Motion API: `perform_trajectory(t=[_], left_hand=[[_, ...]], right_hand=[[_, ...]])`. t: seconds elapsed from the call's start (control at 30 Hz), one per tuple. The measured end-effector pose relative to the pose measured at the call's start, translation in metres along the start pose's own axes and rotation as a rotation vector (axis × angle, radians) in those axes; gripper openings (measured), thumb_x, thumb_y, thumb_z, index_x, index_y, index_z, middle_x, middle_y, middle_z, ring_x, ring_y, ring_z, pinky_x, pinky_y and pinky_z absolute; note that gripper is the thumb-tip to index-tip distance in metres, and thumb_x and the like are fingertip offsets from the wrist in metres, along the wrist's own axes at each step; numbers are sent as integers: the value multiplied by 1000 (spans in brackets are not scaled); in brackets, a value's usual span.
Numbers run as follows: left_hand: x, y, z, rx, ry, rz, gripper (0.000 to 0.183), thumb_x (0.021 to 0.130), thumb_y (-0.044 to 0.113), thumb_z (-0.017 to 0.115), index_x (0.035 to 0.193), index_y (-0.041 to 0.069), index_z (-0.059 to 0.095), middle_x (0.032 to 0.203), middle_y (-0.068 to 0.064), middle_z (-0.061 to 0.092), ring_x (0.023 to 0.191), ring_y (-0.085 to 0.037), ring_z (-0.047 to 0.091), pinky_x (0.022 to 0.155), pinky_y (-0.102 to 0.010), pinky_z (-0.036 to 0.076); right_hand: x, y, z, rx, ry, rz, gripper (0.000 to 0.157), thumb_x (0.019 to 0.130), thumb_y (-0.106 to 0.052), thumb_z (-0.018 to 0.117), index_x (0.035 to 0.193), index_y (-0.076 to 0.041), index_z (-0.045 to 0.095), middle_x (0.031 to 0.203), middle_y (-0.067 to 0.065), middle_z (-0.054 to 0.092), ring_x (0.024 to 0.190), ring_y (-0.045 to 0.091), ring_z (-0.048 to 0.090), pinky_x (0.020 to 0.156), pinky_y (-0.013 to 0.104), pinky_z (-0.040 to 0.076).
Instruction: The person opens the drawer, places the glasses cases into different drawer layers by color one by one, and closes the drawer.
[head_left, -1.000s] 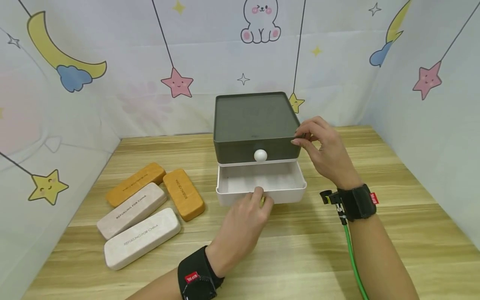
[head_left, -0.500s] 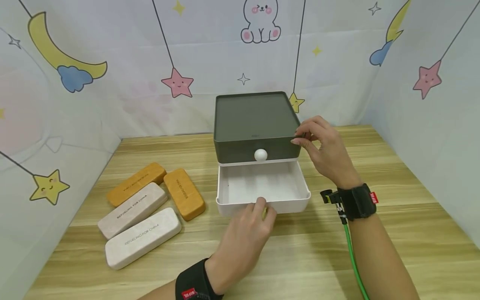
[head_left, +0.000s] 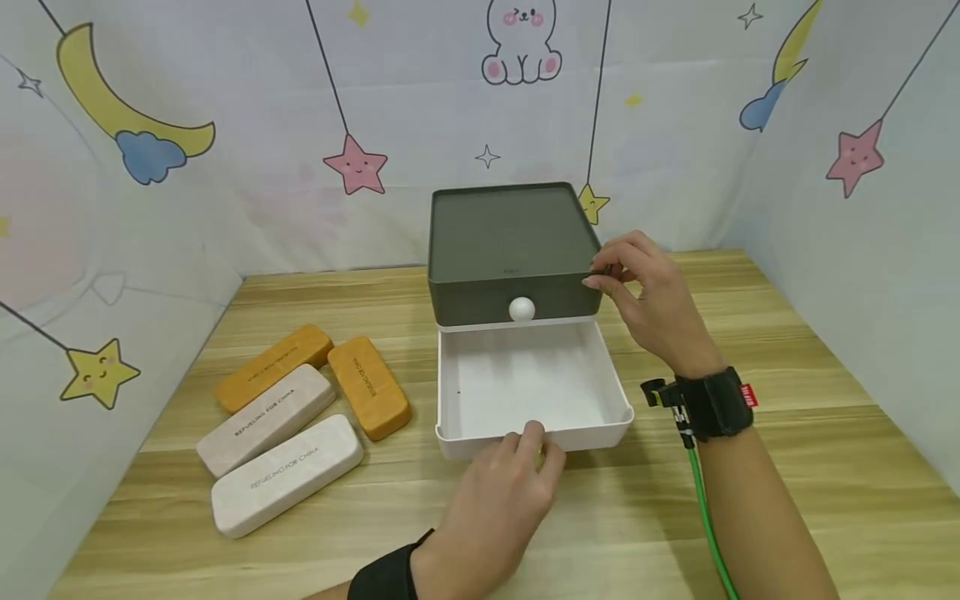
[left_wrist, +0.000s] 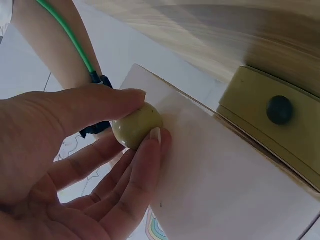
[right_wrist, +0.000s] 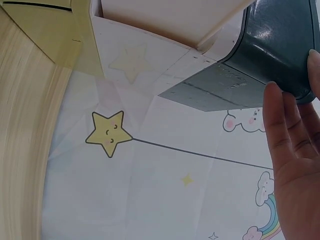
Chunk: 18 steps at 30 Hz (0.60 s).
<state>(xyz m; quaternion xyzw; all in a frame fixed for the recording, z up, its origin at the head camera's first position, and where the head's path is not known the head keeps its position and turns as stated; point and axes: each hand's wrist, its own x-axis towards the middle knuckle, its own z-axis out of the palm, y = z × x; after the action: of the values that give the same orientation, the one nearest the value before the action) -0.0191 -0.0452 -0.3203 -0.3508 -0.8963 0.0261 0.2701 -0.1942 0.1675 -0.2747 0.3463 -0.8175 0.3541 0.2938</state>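
Note:
A two-tier drawer box (head_left: 513,233) with a dark grey top stands at the back of the table. Its lower white drawer (head_left: 528,383) is pulled far out, and nothing lies inside it. My left hand (head_left: 498,508) pinches the round, yellowish knob (left_wrist: 137,126) on that drawer's front between thumb and fingers; in the head view the fingers mostly hide the knob. With thumb and fingertips, my right hand (head_left: 648,304) grips the box's upper front right corner. The grey upper drawer with its white knob (head_left: 522,309) is closed.
To the left lie two orange oblong cases (head_left: 369,388) and two off-white ones (head_left: 287,477), all printed with lettering. A green cable (head_left: 702,508) runs along the right forearm. Printed cloth walls (head_left: 420,108) border the wooden table (head_left: 645,517).
The lower drawer has slid further out toward me, and my left hand on its knob has moved back with it. My right hand has stayed on the box's corner.

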Motion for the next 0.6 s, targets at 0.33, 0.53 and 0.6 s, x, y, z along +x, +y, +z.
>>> perform_trajectory(t=[0.33, 0.53, 0.6], left_hand=[[-7, 10, -4, -5, 23, 10, 24, 71, 1, 67, 95, 6, 67, 85, -5, 53, 60, -12, 49, 52, -22, 46], [-9, 13, -5, 7, 47, 10, 16, 73, 3, 69, 88, 9, 66, 83, -3, 52, 59, -12, 50, 53, -22, 49], [-9, 13, -5, 10, 52, 9, 14, 74, 4, 69, 87, 9, 66, 84, -3, 52, 59, -12, 51, 53, -22, 49]], right_hand=[[0, 0, -1, -6, -4, 1, 13, 85, -5, 69, 97, -4, 64, 97, 5, 55, 82, 9, 51, 72, 24, 45], [1, 0, -1, -7, -6, 5, 13, 85, -5, 69, 97, -4, 64, 98, 4, 55, 83, 9, 51, 72, 22, 45], [1, 0, -1, -9, -7, 7, 13, 85, -5, 69, 97, -4, 64, 98, 4, 56, 83, 9, 51, 72, 22, 45]])
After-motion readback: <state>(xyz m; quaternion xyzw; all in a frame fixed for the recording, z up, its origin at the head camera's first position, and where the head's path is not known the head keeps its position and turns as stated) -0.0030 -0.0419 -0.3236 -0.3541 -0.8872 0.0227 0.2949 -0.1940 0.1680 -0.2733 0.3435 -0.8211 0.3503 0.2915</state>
